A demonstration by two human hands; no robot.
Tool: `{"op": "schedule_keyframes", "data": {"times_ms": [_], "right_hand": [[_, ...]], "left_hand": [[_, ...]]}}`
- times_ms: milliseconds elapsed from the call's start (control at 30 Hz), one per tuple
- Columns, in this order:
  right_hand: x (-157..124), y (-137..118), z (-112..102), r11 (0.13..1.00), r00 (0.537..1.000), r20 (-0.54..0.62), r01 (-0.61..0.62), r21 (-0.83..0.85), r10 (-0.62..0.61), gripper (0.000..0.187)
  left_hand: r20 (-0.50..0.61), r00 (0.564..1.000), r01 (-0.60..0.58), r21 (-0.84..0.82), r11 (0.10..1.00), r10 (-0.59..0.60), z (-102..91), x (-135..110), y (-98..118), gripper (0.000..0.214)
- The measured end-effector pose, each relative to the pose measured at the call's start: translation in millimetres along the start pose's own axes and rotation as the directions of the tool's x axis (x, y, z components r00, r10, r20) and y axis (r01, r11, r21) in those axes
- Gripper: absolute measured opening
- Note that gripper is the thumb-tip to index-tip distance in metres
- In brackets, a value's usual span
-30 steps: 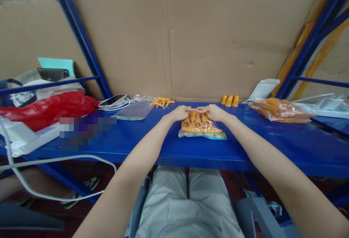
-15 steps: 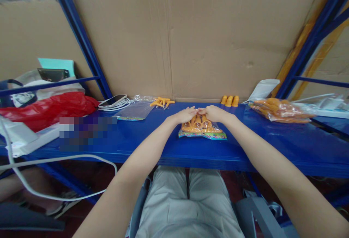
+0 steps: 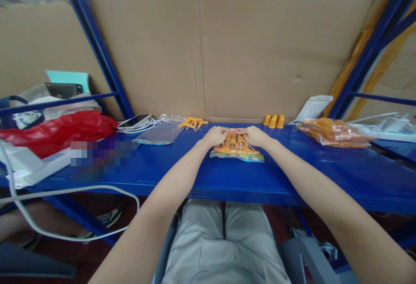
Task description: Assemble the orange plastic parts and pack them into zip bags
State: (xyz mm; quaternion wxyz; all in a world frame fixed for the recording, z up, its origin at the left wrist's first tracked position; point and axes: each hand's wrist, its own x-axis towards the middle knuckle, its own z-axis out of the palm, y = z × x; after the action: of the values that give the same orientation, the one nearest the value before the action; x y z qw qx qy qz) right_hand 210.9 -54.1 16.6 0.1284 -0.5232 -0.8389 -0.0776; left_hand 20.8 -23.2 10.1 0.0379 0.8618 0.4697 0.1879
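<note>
A clear plastic bag (image 3: 238, 157) with a colourful printed strip along its near edge lies on the blue table. Several orange hollow cone-like pieces (image 3: 233, 143) show inside it. My left hand (image 3: 217, 135) is closed on the bag's far left side, fingers bent over its edge. At the far right side, my right hand (image 3: 255, 136) grips the same edge, its fingertips close to those of the left. Both hands partly hide the bag's far end.
Orange pieces with small metal clips (image 3: 194, 122) sit at the back beside a flat clear bag (image 3: 160, 133). Orange thimble-shaped caps (image 3: 273, 121) stand back right. Further right lies a filled bag of orange parts (image 3: 333, 132). A phone (image 3: 139, 120) and white cable are at left. Cardboard (image 3: 253, 50) walls the back.
The bag has shifted slightly left and away from me. My fingers, straighter before, are now curled around its far edge.
</note>
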Motion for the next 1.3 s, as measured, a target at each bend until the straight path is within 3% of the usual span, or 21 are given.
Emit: {"op": "schedule_keyframes", "data": {"times_ms": [167, 400, 733, 967, 1133, 1300], "right_hand": [[-7.5, -11.2, -14.9, 0.987, 0.994, -0.027, -0.109, -0.115, 0.107, 0.048], [-10.0, -15.6, -24.6, 0.966, 0.98, -0.019, -0.197, -0.165, 0.197, 0.038], [-8.1, 8.9, -23.4, 0.992, 0.988, 0.12, -0.109, 0.07, 0.1, 0.042], [-8.0, 17.2, -23.5, 0.96, 0.97, 0.012, -0.241, 0.143, 0.242, 0.038], [-8.2, 17.0, -16.3, 0.937, 0.949, -0.014, -0.307, 0.167, 0.314, 0.036], [-7.1, 18.2, -8.2, 0.957, 0.963, -0.002, -0.269, 0.11, 0.271, 0.032]], "left_hand": [[-0.088, 0.996, 0.034, 0.067, 0.997, -0.028, -3.0, -5.1, 5.3, 0.038], [-0.104, 0.994, 0.029, 0.001, 1.0, -0.028, -2.3, -3.7, 5.4, 0.035], [0.019, 0.997, 0.082, -0.285, 0.955, -0.079, -7.3, -3.5, -9.3, 0.044], [-0.096, 0.984, 0.144, -0.05, 0.988, -0.148, -8.0, -1.8, -9.4, 0.045], [-0.03, 0.991, 0.133, 0.101, 0.986, -0.131, -8.7, -4.1, -8.7, 0.039], [-0.018, 0.991, 0.137, 0.131, 0.982, -0.136, -11.0, -4.7, -7.2, 0.038]]}}
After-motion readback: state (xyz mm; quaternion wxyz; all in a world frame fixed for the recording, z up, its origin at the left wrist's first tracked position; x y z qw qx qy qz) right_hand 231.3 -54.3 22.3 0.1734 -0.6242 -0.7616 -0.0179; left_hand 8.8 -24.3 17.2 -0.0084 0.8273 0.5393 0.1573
